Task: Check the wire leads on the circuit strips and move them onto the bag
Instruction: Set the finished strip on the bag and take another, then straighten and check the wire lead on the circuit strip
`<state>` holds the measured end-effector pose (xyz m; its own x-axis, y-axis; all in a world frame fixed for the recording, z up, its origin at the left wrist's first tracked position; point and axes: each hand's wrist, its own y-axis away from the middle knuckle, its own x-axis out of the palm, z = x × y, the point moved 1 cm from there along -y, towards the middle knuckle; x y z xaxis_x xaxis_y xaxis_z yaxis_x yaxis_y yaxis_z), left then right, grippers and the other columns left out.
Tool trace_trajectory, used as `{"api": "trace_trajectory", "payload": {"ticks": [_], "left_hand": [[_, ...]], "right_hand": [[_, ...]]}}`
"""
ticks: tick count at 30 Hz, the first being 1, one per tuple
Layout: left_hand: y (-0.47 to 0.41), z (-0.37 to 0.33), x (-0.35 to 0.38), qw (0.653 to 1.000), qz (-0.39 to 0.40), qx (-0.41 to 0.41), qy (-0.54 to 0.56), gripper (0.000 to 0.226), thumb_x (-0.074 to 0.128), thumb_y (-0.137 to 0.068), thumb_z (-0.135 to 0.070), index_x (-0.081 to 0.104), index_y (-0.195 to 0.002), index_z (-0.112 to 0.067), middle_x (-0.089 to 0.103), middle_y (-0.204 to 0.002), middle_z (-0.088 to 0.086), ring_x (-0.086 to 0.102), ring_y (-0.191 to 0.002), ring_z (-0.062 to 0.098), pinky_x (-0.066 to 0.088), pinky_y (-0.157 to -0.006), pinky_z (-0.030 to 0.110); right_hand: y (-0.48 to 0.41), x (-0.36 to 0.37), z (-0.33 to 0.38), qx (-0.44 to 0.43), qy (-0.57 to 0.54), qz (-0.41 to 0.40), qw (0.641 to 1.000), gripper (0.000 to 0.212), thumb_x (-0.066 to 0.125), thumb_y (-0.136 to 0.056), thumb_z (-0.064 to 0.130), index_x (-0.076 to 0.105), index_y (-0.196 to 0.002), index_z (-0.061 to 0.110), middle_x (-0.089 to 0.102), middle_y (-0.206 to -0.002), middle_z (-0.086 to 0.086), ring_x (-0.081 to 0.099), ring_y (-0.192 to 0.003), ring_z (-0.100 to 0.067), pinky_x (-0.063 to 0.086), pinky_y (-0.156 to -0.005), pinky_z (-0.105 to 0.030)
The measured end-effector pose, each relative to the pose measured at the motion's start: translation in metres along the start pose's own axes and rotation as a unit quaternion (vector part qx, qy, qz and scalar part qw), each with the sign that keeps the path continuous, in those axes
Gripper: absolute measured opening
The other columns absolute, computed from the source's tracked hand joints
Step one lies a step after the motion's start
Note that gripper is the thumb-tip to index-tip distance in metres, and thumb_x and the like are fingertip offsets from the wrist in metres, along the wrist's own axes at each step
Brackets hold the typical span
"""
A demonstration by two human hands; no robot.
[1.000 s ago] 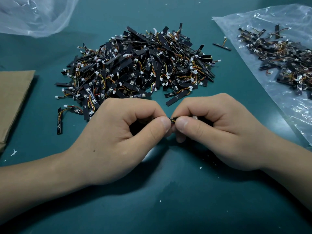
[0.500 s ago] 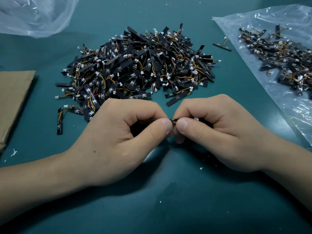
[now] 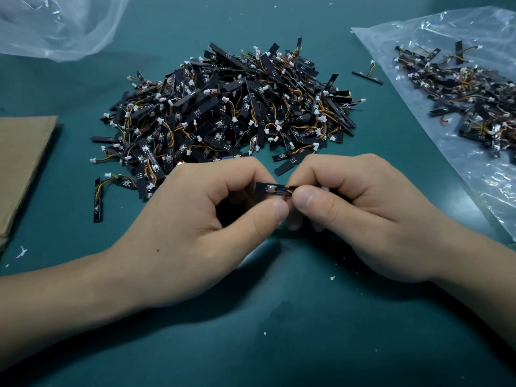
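Teal surface (image 3: 279,344) centre: left hand (image 3: 201,227) and right hand (image 3: 363,219) pinch one circuit strip (image 3: 272,189), checking leads; next it likely goes to the far-right bag (image 3: 474,169).

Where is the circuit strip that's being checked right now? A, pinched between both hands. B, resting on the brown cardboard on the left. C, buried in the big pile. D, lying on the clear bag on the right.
A: the left hand and right hand pinch the circuit strip between them, in front of the big pile and clear of the bag.
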<state>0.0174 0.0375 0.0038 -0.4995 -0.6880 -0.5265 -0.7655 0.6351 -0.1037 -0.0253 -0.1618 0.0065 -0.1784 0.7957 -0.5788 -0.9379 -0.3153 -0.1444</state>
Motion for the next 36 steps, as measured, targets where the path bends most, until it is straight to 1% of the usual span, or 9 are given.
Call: {"api": "trace_trajectory", "payload": {"ticks": [4,8,12,16,20,22,24,29,36], "left_hand": [[0.001,0.001,0.002,1.000,0.002,0.001,0.019,0.022,0.061,-0.089,-0.029,0.073,-0.096,-0.011,0.071,-0.083,-0.009,0.064,-0.078,0.002,0.045,-0.071,0.011],[0.003,-0.001,0.004,1.000,0.009,0.019,0.021,0.032,0.056,-0.092,-0.030,0.072,-0.087,-0.002,0.070,-0.079,0.004,0.064,-0.074,0.015,0.045,-0.069,0.013],[0.002,-0.002,0.004,0.999,0.011,0.032,0.007,0.033,0.056,-0.091,-0.028,0.072,-0.083,0.000,0.069,-0.077,0.007,0.063,-0.076,0.021,0.044,-0.070,0.016],[0.001,-0.004,0.003,0.999,0.015,0.043,-0.029,0.032,0.056,-0.091,-0.027,0.072,-0.080,-0.002,0.069,-0.074,0.006,0.063,-0.073,0.022,0.047,-0.070,0.026],[0.001,-0.005,0.002,0.999,0.027,0.046,-0.004,0.030,0.055,-0.094,-0.023,0.071,-0.083,0.000,0.069,-0.075,0.007,0.064,-0.073,0.021,0.047,-0.066,0.018],[0.000,-0.005,0.001,0.998,0.034,0.051,-0.015,0.034,0.051,-0.097,-0.019,0.068,-0.079,0.005,0.066,-0.070,0.015,0.062,-0.069,0.032,0.049,-0.065,0.035],[0.000,-0.005,0.001,0.997,0.037,0.056,-0.039,0.037,0.048,-0.096,-0.018,0.065,-0.075,0.008,0.063,-0.067,0.019,0.059,-0.067,0.040,0.043,-0.063,0.046],[0.000,-0.007,0.002,0.997,0.025,0.058,-0.052,0.036,0.049,-0.094,-0.021,0.067,-0.075,0.004,0.063,-0.068,0.017,0.059,-0.068,0.038,0.042,-0.064,0.047],[-0.002,-0.011,0.004,0.993,0.031,0.067,-0.092,0.033,0.050,-0.089,-0.017,0.067,-0.074,0.006,0.063,-0.069,0.018,0.058,-0.069,0.040,0.042,-0.067,0.049]], "right_hand": [[0.001,0.001,-0.001,-0.013,0.010,-0.002,1.000,0.020,0.054,-0.103,0.026,0.066,-0.087,0.030,0.061,-0.071,0.019,0.056,-0.062,-0.012,0.040,-0.059,-0.020],[0.000,0.002,-0.001,-0.036,0.024,-0.013,0.999,0.018,0.051,-0.102,0.032,0.065,-0.091,0.028,0.063,-0.074,0.012,0.058,-0.067,-0.013,0.043,-0.062,-0.021],[0.001,0.001,-0.003,-0.043,0.019,-0.025,0.999,0.016,0.054,-0.102,0.029,0.065,-0.092,0.025,0.058,-0.072,0.017,0.055,-0.064,-0.009,0.039,-0.062,-0.015],[0.001,0.001,-0.004,-0.053,0.030,-0.045,0.997,0.012,0.058,-0.103,0.018,0.065,-0.095,0.025,0.056,-0.070,0.027,0.056,-0.064,-0.001,0.037,-0.062,-0.008],[0.000,0.001,-0.004,-0.054,0.031,-0.044,0.997,0.012,0.060,-0.101,0.019,0.068,-0.097,0.027,0.057,-0.071,0.027,0.058,-0.066,-0.001,0.037,-0.064,-0.007],[0.000,0.001,-0.003,-0.065,0.036,-0.039,0.996,0.013,0.061,-0.100,0.017,0.069,-0.097,0.026,0.056,-0.072,0.028,0.059,-0.068,0.002,0.038,-0.065,-0.006],[0.001,0.002,-0.002,-0.072,0.039,-0.037,0.996,0.013,0.062,-0.100,0.016,0.071,-0.098,0.025,0.058,-0.074,0.029,0.060,-0.068,0.003,0.038,-0.066,-0.005],[0.002,0.001,-0.003,-0.069,0.048,-0.052,0.995,0.012,0.064,-0.099,0.014,0.074,-0.103,0.019,0.066,-0.084,0.023,0.062,-0.073,0.004,0.040,-0.070,-0.006],[0.002,0.001,-0.006,-0.061,0.039,-0.038,0.997,0.011,0.064,-0.098,0.017,0.073,-0.103,0.021,0.063,-0.079,0.026,0.062,-0.071,0.003,0.040,-0.069,-0.005]]}}
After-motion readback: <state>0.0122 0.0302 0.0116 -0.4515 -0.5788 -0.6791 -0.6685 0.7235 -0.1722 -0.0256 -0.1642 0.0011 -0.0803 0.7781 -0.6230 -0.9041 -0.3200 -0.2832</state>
